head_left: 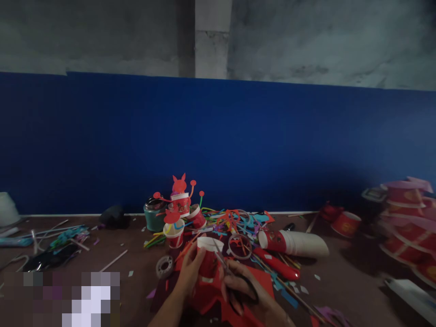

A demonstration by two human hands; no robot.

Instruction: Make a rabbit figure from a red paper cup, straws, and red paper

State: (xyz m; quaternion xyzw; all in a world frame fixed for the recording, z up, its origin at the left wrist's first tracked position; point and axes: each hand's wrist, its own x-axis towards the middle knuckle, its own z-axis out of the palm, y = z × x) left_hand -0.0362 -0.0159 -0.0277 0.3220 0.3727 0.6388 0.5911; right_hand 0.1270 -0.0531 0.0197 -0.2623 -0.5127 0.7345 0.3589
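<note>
My left hand (191,269) is closed round the left side of a red paper cup (208,263) with a white rim, its mouth facing up. In my right hand (243,282) is a pair of scissors (222,260) with dark handles. The scissor blades point up and left and lie at the right side of the cup's rim; whether they touch the paper I cannot tell. Below both hands lies red paper (204,299). A roll of tape (165,267) sits just left of my left hand.
Ahead stand cup figures (180,200) with paper heads beside a teal jar (154,218). Coloured paper scraps (235,222) lie behind my hands. At right are a lying stack of cups (299,243), a red tool handle (277,264) and stacked red cups (405,218). A blue panel (218,145) closes the back.
</note>
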